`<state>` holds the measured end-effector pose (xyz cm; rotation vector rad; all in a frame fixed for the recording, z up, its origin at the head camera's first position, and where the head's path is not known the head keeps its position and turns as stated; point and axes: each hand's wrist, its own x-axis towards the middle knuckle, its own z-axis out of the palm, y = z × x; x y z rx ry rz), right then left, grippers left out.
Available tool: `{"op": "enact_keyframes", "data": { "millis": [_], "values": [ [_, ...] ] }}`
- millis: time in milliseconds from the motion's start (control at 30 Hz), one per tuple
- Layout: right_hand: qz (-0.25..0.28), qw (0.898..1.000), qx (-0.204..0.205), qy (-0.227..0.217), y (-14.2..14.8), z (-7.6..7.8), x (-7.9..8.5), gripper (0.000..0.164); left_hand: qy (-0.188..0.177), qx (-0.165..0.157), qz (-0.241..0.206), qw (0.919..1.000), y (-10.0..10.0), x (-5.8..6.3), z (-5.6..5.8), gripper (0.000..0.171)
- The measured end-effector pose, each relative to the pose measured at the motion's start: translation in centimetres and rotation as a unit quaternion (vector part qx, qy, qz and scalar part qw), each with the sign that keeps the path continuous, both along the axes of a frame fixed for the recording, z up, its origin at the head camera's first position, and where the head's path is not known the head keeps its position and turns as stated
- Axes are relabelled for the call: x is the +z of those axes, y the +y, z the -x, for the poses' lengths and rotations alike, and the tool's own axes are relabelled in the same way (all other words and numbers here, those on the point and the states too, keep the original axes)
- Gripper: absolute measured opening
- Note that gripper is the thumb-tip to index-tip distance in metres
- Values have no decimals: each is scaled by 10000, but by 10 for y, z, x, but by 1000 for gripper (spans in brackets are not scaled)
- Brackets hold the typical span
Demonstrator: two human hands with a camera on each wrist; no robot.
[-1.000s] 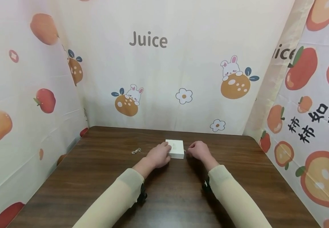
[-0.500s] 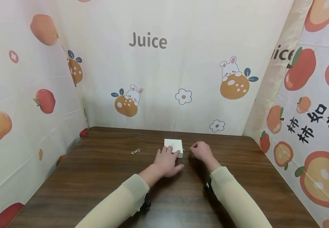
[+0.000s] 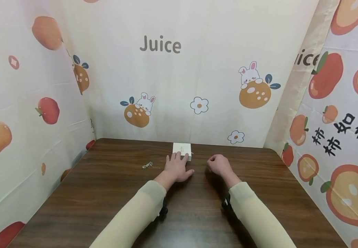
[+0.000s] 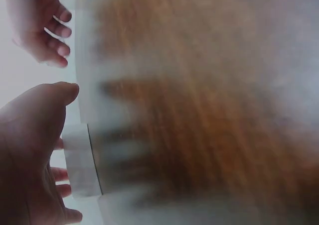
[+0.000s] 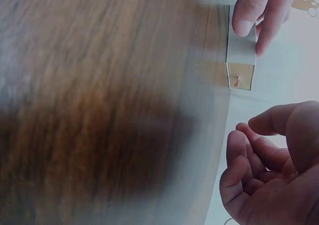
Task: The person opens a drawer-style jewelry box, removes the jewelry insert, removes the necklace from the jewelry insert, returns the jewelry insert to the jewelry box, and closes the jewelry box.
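A small white box [image 3: 181,147] lies near the far edge of the table. Spread, straight fingers of my left hand [image 3: 176,168] rest on its near part, with the thumb held out to the right. In the right wrist view, the box's end face [image 5: 240,75] is beige and bears a small ribbon tab. My right hand [image 3: 220,165] hovers or rests to the right of the box, apart from it; its fingers curl loosely around nothing [image 5: 271,160]. Left of the left hand lies a thin silvery chain [image 3: 147,165], like a necklace or bracelet.
The brown wooden table [image 3: 110,193] ends just behind the box, against a printed curtain [image 3: 169,75]. More fruit-patterned cloth hangs at the left and right sides. A dark device [image 3: 163,210] is strapped to each wrist.
My left hand has let go of the box's left side, spread its fingers on it and slid it away toward the far edge, slightly left. The right hand has drawn slightly away.
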<state>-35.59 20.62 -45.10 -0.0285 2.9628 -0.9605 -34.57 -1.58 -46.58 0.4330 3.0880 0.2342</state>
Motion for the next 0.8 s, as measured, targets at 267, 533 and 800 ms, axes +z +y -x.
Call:
{"op": "enact_keyframes", "data": {
  "millis": [267, 533, 800],
  "values": [
    [73, 10000, -7, -12, -1, -1, 2, 30, -217, 126, 130, 9996, 0, 2, 16, 87],
    [71, 10000, 15, 31, -1, -2, 1, 29, -336, 194, 64, 9992, 2, 0, 27, 89],
    [163, 9997, 86, 147, -2, -11, 11, 27, 67, -32, -476, 9988, -13, 12, 12, 87]
  ]
}}
